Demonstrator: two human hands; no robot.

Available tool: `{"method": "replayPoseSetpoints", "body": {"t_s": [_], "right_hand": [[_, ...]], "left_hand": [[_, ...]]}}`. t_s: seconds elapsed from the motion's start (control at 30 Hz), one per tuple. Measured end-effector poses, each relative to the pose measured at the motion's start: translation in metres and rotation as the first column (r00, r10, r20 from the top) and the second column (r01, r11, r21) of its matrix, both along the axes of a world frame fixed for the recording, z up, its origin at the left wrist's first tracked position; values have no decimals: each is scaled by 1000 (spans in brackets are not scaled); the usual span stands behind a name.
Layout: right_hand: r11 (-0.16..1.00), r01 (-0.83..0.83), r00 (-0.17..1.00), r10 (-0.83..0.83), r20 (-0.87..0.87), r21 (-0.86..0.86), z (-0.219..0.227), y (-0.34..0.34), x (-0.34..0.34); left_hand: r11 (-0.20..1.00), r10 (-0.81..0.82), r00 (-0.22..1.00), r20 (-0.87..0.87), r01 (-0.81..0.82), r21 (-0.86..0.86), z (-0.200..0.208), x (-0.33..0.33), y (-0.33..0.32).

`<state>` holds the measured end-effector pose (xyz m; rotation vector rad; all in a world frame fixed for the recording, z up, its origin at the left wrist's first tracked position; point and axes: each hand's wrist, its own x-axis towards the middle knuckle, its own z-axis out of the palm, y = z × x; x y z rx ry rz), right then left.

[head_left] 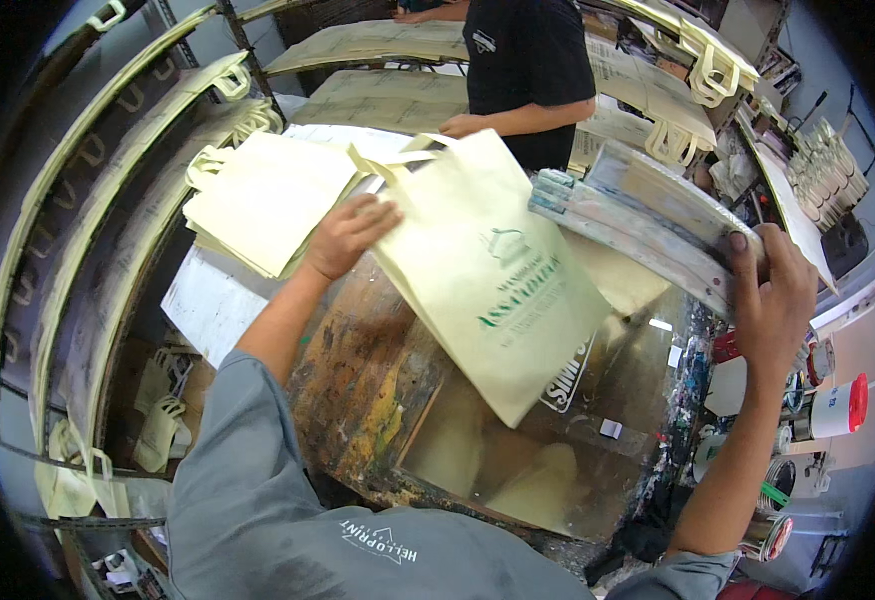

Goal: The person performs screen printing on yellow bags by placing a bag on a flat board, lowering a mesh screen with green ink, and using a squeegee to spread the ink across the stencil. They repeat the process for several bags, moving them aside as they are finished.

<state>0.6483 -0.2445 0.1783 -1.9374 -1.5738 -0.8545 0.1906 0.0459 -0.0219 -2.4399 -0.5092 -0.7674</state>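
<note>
A cream tote bag (438, 230) with a green print hangs tilted above the worktable, its handles toward the far side. My left hand (356, 235) grips it by its upper left edge, fingers closed. My right hand (776, 290) is closed on the near right end of a screen printing frame (628, 235), which is stained with ink and raised at a tilt. Part of another cream bag (623, 275) shows under the frame. Just left of my left hand lies a stack of plain cream tote bags (268, 200).
The worktable (348, 390) has a stained wooden top with a glossy printing board (518, 480). Curved-looking racks (118, 260) of bags stand left. Paint tubs (838, 408) are at the right. Across the table stands a person in a black shirt (528, 60); more racks (378, 95) are behind.
</note>
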Motion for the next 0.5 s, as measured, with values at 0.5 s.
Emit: {"method": "replayPoseSetpoints", "body": {"t_s": [0.5], "right_hand": [[1000,-2,1000,2,-15,-9,-8,2,21]], "left_hand": [[492,751,660,-25,-585,-645,-5,-164,36]]}}
